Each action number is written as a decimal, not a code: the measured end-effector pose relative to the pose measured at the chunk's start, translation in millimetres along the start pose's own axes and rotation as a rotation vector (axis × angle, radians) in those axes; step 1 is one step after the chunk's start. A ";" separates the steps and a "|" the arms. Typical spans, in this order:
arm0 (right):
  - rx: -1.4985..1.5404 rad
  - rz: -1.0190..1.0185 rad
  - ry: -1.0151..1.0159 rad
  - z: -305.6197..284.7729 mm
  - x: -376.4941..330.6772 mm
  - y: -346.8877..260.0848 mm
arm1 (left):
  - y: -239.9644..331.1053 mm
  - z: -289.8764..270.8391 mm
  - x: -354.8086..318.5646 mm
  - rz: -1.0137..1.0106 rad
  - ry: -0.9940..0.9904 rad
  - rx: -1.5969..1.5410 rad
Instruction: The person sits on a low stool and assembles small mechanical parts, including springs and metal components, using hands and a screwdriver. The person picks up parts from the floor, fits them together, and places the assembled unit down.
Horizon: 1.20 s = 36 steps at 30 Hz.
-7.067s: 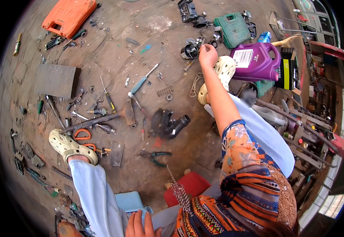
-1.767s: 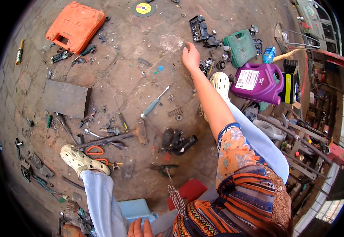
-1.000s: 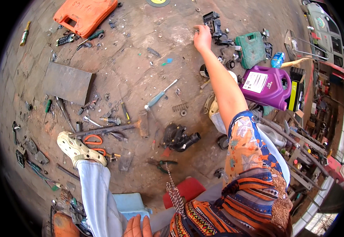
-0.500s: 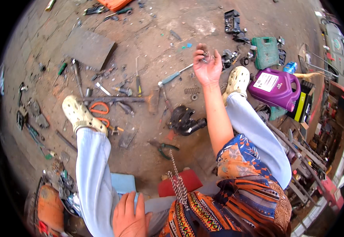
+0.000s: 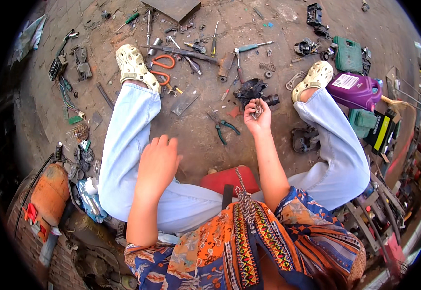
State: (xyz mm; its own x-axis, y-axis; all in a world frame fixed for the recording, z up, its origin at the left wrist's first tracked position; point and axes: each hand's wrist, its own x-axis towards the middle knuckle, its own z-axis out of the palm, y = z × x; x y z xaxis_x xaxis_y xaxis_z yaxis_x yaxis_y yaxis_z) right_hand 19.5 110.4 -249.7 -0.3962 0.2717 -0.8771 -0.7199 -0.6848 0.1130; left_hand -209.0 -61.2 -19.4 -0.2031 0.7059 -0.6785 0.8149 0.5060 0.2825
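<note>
My right hand (image 5: 257,120) is turned palm up with its fingers curled round a small greyish metal part (image 5: 256,112), whose exact kind I cannot make out. Just beyond that hand lies a black housing with a pipe stub (image 5: 252,90) on the ground. My left hand (image 5: 157,162) hovers by my left shin, back up, its fingers loosely extended and holding nothing visible. Between my two hands, green-handled pliers (image 5: 222,126) rest on the ground. A hammer (image 5: 225,66) with a long dark handle lies farther off, near a blue-handled screwdriver (image 5: 254,47).
Orange hooked loops (image 5: 163,62) lie beside my left shoe (image 5: 135,67). To the right stand a purple jug (image 5: 353,91) and a green case (image 5: 348,54). A red block (image 5: 229,180) is between my legs. An orange tank (image 5: 50,194) stands at the left; a metal plate (image 5: 174,7) lies far off.
My right hand has drawn back toward me with the small part in its fingers. My left hand has come up and forward from my thigh. The whole view has shifted.
</note>
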 end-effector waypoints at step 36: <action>-1.629 -0.209 0.043 -77.4 -3.0 32.9 | -108.7 202.8 249.9 -0.713 0.669 -0.754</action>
State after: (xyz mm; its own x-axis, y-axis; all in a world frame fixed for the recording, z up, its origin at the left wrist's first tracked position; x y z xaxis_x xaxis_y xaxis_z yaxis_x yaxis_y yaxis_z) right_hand 41.1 34.7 -279.5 -0.3402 0.4464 -0.8276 0.5775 -0.5954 -0.5586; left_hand -238.3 -40.3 -357.1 -0.8920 0.1576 -0.4238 -0.0633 0.8845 0.4621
